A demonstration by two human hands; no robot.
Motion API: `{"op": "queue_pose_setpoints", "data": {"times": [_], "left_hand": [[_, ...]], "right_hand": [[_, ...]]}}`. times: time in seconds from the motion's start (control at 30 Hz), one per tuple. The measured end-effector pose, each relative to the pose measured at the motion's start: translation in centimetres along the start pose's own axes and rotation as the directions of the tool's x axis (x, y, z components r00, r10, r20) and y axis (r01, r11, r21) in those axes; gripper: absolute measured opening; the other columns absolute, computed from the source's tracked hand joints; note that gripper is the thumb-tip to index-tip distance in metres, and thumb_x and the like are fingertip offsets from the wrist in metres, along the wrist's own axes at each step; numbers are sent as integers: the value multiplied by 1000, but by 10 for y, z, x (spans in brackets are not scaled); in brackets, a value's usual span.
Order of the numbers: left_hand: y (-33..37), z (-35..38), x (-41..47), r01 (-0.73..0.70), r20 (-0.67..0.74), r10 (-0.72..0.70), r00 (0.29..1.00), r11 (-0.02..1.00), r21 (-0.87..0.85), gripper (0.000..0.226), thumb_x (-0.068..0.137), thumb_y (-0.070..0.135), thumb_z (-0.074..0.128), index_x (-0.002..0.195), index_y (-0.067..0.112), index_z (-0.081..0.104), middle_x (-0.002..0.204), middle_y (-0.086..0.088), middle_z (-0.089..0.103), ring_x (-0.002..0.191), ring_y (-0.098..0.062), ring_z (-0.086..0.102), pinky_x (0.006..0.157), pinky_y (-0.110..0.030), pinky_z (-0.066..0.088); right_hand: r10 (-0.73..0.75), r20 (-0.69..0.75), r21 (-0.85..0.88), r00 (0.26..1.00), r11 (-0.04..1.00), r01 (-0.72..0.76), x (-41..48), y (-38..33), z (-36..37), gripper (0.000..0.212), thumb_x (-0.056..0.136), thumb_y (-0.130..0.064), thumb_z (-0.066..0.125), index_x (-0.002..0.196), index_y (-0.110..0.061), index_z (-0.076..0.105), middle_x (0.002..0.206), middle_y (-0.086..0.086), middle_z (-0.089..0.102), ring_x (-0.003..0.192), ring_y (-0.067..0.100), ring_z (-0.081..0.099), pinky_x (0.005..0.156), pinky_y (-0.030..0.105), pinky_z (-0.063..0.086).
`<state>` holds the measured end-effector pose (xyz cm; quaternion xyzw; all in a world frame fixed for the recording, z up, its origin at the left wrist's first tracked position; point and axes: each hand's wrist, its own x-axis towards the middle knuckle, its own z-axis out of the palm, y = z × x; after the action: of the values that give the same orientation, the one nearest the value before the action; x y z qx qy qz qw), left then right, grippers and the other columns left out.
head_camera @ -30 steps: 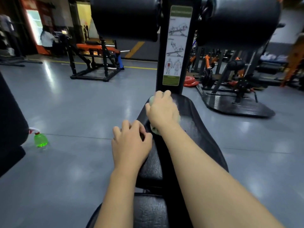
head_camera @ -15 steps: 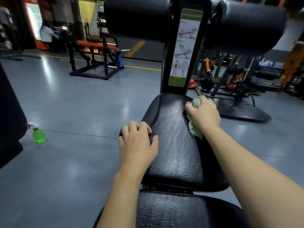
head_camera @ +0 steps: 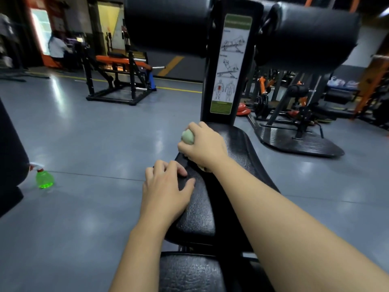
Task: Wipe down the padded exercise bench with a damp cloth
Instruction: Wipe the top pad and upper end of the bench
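The black padded bench runs away from me to an upright post with an exercise label. Two black roller pads sit at the post's top. My right hand grips a bunched pale green cloth and presses it on the pad's far left edge. My left hand rests on the pad's left edge nearer me, fingers bent over the rim and thumb lying on top. A second pad section lies closest to me.
A green spray bottle stands on the grey floor at left. A dark padded shape fills the left edge. An orange-and-black bench frame stands behind, other gym machines at right. A person is far back left.
My right hand with the cloth swept from the pad's far left to its right edge, then back to the far left edge. My left hand stayed on the left rim.
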<state>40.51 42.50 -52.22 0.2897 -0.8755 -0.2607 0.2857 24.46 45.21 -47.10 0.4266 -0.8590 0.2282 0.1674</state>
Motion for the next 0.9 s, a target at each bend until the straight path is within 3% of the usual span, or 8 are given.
{"op": "queue_pose_setpoints", "data": {"times": [0.2, 0.33, 0.43, 0.53, 0.63, 0.73, 0.8, 0.9], "left_hand": [[5, -1, -4, 8, -12, -8, 1000, 1000, 18, 23, 92, 53, 60, 102, 34, 52, 110, 8, 40, 113, -21, 36, 97, -36, 37], [7, 3, -7, -19, -70, 22, 997, 999, 47, 18, 93, 48, 60, 101, 34, 54, 108, 9, 41, 109, -21, 37, 99, -39, 38], [4, 5, -7, -36, -76, 40, 996, 998, 51, 15, 94, 48, 59, 101, 37, 54, 109, 10, 40, 109, -20, 36, 100, -39, 38], [1, 6, -3, -33, -67, 33, 997, 999, 5, 15, 93, 49, 60, 101, 37, 54, 108, 12, 40, 109, -17, 34, 98, -35, 38], [0, 4, 2, -34, -52, 33, 998, 999, -12, 13, 91, 44, 62, 95, 35, 54, 104, 11, 41, 107, -18, 35, 95, -35, 40], [-1, 2, 5, -19, -29, 17, 999, 998, -63, 14, 89, 39, 62, 87, 28, 54, 99, 8, 43, 102, -20, 36, 93, -38, 43], [-1, 2, 5, -12, -35, 9, 999, 998, -69, 13, 90, 40, 63, 87, 29, 55, 99, 8, 43, 102, -19, 36, 93, -38, 42], [4, 2, 1, -9, -36, 8, 999, 999, -53, 13, 92, 43, 63, 91, 32, 56, 103, 10, 42, 105, -16, 35, 96, -36, 40]], "right_hand": [[296, -121, 61, 948, 955, -290, -37, 58, -32, 29, 85, -54, 54, 102, -32, 52, 105, -4, 54, 95, 27, 58, 77, 37, 43], [552, -159, 175, 819, 832, -526, -40, 87, -44, 32, 82, -50, 56, 100, -24, 54, 104, 5, 63, 96, 33, 60, 73, 36, 41], [476, -218, -83, 852, 861, -502, -24, 70, -35, 43, 92, -50, 50, 120, -17, 51, 121, 10, 58, 107, 39, 60, 77, 39, 39], [328, -191, -128, 925, 926, -355, -2, 30, -15, 44, 93, -53, 51, 121, -18, 49, 124, 9, 55, 108, 39, 61, 76, 41, 38], [100, -82, -217, 992, 969, -116, 7, -16, 11, 43, 92, -53, 54, 117, -19, 51, 119, 7, 55, 105, 35, 62, 72, 38, 34], [-117, 64, -303, 991, 944, 132, 3, -38, 23, 40, 90, -51, 56, 114, -18, 55, 113, 6, 59, 102, 32, 65, 70, 37, 33], [-86, 65, -241, 994, 965, 100, 1, -33, 18, 41, 91, -50, 56, 117, -18, 54, 115, 7, 57, 105, 32, 62, 74, 39, 35], [106, -61, -118, 993, 987, -112, -6, 0, -5, 40, 92, -51, 53, 115, -19, 50, 118, 8, 54, 106, 34, 60, 75, 39, 37]]}}
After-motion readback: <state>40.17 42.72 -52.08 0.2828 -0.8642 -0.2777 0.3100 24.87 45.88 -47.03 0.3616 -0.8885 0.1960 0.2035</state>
